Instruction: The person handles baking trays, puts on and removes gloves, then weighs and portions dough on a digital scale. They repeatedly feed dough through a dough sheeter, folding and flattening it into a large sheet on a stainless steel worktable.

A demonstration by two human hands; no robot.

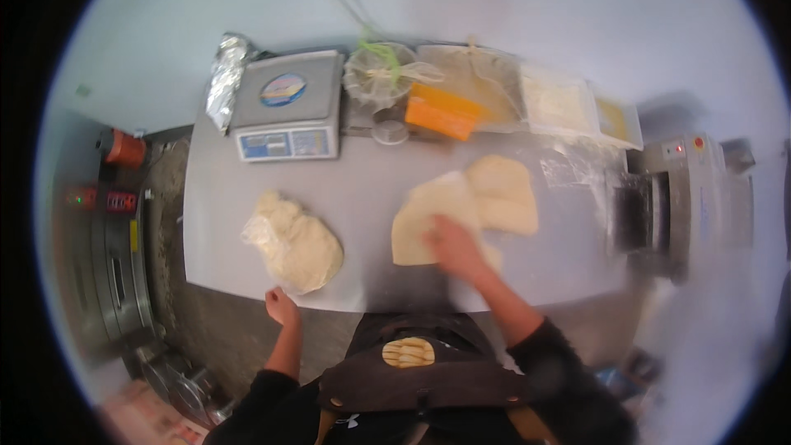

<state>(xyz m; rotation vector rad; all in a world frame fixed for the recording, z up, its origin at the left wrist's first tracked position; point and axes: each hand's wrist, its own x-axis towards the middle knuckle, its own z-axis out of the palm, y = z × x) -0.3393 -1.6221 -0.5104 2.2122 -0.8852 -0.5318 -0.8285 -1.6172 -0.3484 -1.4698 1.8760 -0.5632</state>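
A flat, pale sheet of dough (428, 206) lies on the metal table (371, 169), right of the middle. My right hand (456, 249) is over its near part, touching or just above it; motion blurs the fingers. A second piece of flat dough (504, 194) lies against the sheet's right side, partly overlapped by it. Farther left rests a lumpy mass of dough (298, 245), partly under clear plastic (259, 232). Close to its near end, at the table's front edge, my left hand (283, 306) is closed with curled fingers. Whatever they may hold is hidden.
Along the back stand a scale (288, 107), a foil roll (228, 82), a plastic-lined container (375, 78), a small round lid or dish (390, 132), an orange packet (442, 111) and a tub of white powder (560, 107). A grey machine (696, 198) adjoins the right edge.
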